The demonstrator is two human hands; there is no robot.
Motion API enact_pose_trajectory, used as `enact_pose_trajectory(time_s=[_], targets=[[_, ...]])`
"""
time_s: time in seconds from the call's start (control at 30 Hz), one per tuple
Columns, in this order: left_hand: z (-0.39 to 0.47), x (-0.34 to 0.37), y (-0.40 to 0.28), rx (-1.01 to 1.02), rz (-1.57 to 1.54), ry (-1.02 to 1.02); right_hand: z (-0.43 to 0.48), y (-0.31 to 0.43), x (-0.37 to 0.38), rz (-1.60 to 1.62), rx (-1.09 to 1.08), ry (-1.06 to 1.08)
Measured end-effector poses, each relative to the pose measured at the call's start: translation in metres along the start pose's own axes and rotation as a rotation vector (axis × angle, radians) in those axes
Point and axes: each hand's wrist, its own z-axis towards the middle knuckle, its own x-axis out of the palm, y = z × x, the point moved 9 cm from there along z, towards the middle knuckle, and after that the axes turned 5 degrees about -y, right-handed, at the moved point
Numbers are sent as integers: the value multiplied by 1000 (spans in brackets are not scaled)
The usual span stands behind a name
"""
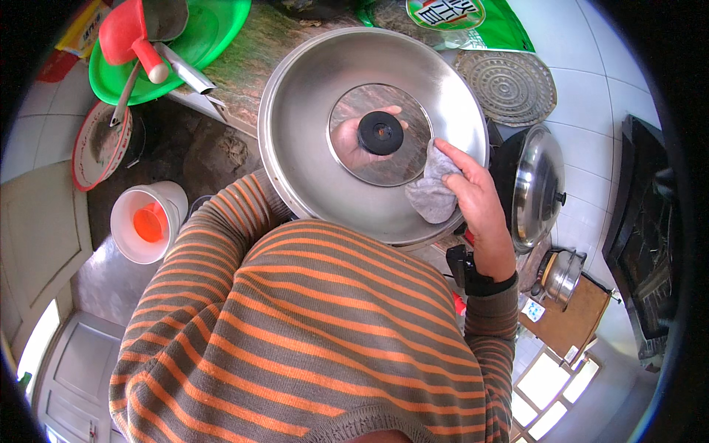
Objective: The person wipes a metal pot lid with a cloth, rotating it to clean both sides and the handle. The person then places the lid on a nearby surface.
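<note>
A large stainless steel lid (302, 127) with a round glass centre (357, 105) is held up in front of my body. Through the glass I see my left hand (348, 141) behind the lid, its fingers around the black knob (381, 133) at the middle. The sleeve of that arm passes under the lid's rim. A grey cloth (435, 191) is gripped between the thumb and fingers of my right hand (471, 188). It lies against the lid's steel surface, at the right of the glass. A black band with a device sits on my right wrist.
At the upper left, a green plastic basin (227, 33) holds a red dipper (122, 33). Below stand an enamel basin (83, 149) and a white bucket (124, 232). On the right are a patterned round mat (505, 86), a domed lid (534, 188) and a steel pot (564, 274).
</note>
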Motion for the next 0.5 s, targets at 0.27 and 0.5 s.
enact_pose_trajectory(time_s=[0.27,0.5], targets=[[5,8,-5,-16,-21,-52,16,8,-3,-475,-4,-37],[5,32,-35,327,679,-163,39,21,5,-910,-143,-33]])
